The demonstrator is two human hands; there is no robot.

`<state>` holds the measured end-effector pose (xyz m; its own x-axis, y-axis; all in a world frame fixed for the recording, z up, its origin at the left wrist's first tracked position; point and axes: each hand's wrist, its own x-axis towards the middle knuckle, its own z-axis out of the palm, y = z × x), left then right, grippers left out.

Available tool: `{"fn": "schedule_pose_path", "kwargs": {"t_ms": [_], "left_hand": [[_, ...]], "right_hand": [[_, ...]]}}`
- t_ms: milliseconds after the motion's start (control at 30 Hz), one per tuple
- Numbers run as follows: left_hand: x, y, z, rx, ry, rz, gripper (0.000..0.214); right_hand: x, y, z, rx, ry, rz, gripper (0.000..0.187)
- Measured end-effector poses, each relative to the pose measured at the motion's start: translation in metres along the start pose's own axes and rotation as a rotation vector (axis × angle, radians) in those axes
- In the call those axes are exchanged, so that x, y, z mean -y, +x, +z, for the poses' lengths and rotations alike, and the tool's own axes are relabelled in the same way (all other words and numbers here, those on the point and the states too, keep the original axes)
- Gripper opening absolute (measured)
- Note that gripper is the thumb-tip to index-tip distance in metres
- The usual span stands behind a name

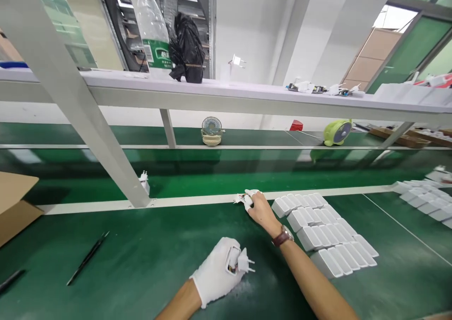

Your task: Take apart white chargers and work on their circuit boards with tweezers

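My left hand point(218, 269), in a white glove, is closed round a white plug adapter point(239, 261) whose two pins point right; it rests low on the green mat. My right hand point(258, 208), bare with white finger covers and a wristwatch, reaches forward to the white rail and its fingers close on a small white part point(241, 198) at the rail's edge. Just right of that hand lie rows of white adapter shells point(326, 237) stacked in a slanted block.
Another white plug point(144, 181) stands by the slanted frame post point(81, 108). Tweezers point(88, 258) lie on the mat at left, a cardboard box point(14, 202) at far left. More white shells point(427, 198) sit at right. A bottle point(152, 28) and black bag stand on the shelf.
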<state>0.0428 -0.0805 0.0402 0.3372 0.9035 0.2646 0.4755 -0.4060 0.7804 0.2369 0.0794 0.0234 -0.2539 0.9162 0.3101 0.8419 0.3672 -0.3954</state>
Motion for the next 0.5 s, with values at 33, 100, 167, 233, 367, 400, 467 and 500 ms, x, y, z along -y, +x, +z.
{"fn": "schedule_pose_path", "kwargs": {"t_ms": [33, 100, 167, 233, 367, 400, 467, 500], "left_hand": [[0.0, 0.001, 0.0, 0.007, 0.018, 0.018, 0.005], [0.001, 0.002, 0.003, -0.008, 0.046, 0.051, 0.004], [0.001, 0.002, 0.006, -0.023, 0.065, 0.08, 0.004], [0.0, 0.003, 0.008, -0.03, 0.074, 0.093, 0.005], [-0.008, 0.005, 0.01, 0.002, 0.098, 0.072, 0.003], [-0.009, 0.005, 0.01, 0.015, 0.106, 0.066, 0.002], [-0.012, 0.008, 0.009, 0.042, 0.128, 0.061, 0.003], [-0.013, 0.009, 0.009, 0.06, 0.144, 0.065, 0.004]], "right_hand": [[-0.002, -0.016, -0.006, 0.004, 0.008, -0.003, 0.039], [-0.004, -0.044, -0.019, 0.007, 0.038, -0.011, 0.037], [-0.003, -0.068, -0.033, 0.001, 0.086, -0.026, 0.04], [0.003, -0.088, -0.051, 0.007, 0.166, -0.052, 0.041], [0.027, -0.12, -0.085, 0.143, 0.498, -0.125, 0.036], [0.034, -0.127, -0.091, 0.187, 0.538, -0.148, 0.036], [0.045, -0.138, -0.098, 0.261, 0.537, -0.195, 0.037], [0.049, -0.143, -0.098, 0.283, 0.51, -0.213, 0.038]]}}
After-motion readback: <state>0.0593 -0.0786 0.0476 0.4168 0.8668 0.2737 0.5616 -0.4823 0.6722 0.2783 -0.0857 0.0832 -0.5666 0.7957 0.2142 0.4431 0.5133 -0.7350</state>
